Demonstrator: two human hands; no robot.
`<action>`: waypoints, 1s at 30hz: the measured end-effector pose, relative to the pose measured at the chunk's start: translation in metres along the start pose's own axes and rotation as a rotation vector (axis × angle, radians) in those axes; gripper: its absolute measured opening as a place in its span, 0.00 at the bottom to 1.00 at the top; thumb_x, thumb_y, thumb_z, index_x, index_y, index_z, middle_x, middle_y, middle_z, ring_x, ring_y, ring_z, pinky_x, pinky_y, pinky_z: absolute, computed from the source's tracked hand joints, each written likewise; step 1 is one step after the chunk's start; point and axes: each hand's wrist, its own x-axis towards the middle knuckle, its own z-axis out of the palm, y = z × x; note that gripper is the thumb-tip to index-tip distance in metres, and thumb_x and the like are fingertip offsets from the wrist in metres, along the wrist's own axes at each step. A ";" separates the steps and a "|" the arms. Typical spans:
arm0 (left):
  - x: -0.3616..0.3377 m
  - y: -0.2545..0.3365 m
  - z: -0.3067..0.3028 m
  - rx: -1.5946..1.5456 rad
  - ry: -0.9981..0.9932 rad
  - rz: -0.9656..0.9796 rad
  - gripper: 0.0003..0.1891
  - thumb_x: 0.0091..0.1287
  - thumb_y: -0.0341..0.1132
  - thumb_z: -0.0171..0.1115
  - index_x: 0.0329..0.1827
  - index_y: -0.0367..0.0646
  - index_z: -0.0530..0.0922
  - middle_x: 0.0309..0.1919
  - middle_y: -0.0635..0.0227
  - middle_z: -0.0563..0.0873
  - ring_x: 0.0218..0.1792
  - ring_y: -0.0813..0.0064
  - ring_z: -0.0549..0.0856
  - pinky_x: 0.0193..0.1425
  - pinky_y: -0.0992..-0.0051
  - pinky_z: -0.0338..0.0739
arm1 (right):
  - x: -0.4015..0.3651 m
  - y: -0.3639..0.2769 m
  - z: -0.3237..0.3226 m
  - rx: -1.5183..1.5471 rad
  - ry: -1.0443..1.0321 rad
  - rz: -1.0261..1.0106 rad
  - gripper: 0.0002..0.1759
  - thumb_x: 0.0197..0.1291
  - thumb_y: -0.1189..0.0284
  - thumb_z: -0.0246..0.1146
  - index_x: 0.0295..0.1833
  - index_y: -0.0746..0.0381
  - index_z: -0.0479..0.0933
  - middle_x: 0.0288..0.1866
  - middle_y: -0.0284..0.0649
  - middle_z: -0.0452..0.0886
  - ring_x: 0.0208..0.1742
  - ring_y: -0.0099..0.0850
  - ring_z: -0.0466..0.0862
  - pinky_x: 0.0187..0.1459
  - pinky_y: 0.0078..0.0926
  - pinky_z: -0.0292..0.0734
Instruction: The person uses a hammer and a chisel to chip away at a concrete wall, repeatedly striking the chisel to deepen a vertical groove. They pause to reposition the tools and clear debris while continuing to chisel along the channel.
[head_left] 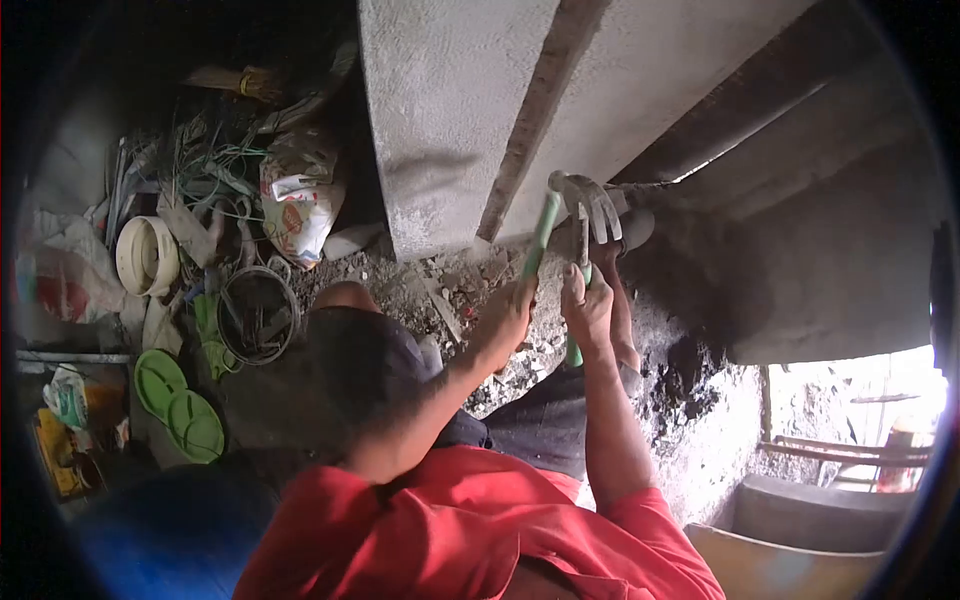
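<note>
My left hand [508,315] is closed around a slim green rod [542,236], which tilts upward in front of the grey wall panel [440,110]. Just to its right, my right hand [589,305] grips a claw hammer [592,208] by its handle, the thumb lying along the shaft. Green shows on the handle below my fist. The hammer's striking face overlaps the top end of the rod in this view, and its claws curve down to the right. A dark vertical groove [535,120] runs down the panel behind them. My left fingers hide the rod's lower end.
Rubble [470,290] covers the ground below the panel. To the left lie a printed sack [300,205], a cream plastic ring [147,256], a wire-rimmed hoop [259,314] and green round lids [194,425]. A dark sheet [830,250] hangs at the right, above a bright opening.
</note>
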 end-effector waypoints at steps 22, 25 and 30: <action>0.089 -0.008 -0.024 -0.106 -0.061 -0.544 0.24 0.78 0.54 0.52 0.35 0.39 0.76 0.21 0.48 0.81 0.25 0.42 0.83 0.29 0.53 0.75 | -0.006 -0.080 -0.095 0.456 0.068 0.070 0.32 0.68 0.41 0.59 0.35 0.64 0.73 0.18 0.29 0.72 0.19 0.18 0.71 0.21 0.21 0.66; 0.095 0.000 -0.021 -0.023 -0.055 -0.588 0.25 0.77 0.55 0.52 0.36 0.38 0.76 0.21 0.48 0.82 0.25 0.43 0.84 0.29 0.54 0.75 | 0.009 -0.082 -0.080 0.463 0.107 0.086 0.31 0.68 0.44 0.61 0.36 0.65 0.74 0.19 0.32 0.74 0.20 0.20 0.73 0.23 0.24 0.69; 0.104 0.015 -0.031 -0.031 -0.088 -0.647 0.24 0.78 0.52 0.51 0.37 0.37 0.77 0.23 0.47 0.83 0.27 0.44 0.84 0.30 0.56 0.75 | 0.033 -0.033 -0.016 0.156 0.088 0.001 0.21 0.70 0.56 0.62 0.42 0.67 0.76 0.23 0.40 0.76 0.25 0.29 0.78 0.29 0.34 0.75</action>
